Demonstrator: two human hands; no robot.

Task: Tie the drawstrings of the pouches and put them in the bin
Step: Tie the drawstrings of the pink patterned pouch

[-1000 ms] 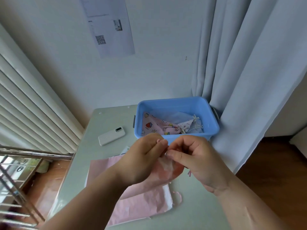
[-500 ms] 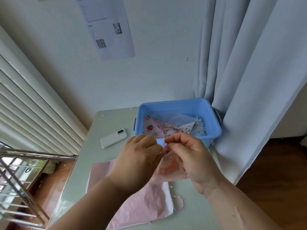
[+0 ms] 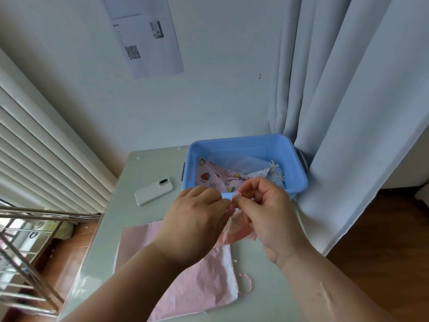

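Both hands meet above the table in front of the blue bin (image 3: 299, 182). My left hand (image 3: 195, 219) and my right hand (image 3: 267, 210) pinch the pink drawstring (image 3: 236, 194) of a small sheer pink pouch (image 3: 234, 228) that hangs between them. The pouch's top is mostly hidden by my fingers. A larger pink pouch (image 3: 204, 284) lies flat on the table under my arms, its cord (image 3: 247, 283) loose at the right. Inside the bin lie a pink cartoon-print pouch (image 3: 216, 176) and a whitish pouch (image 3: 271, 174) with a tied cord.
A white phone (image 3: 154, 191) lies on the grey table (image 3: 144, 168) left of the bin. Grey curtains (image 3: 348, 112) hang right behind the bin. A radiator-like ribbed panel (image 3: 46, 154) and a metal rack (image 3: 27, 240) stand at the left.
Both hands have risen a little and moved closer to the bin, still working the small pouch's drawstring; the view has tilted slightly.
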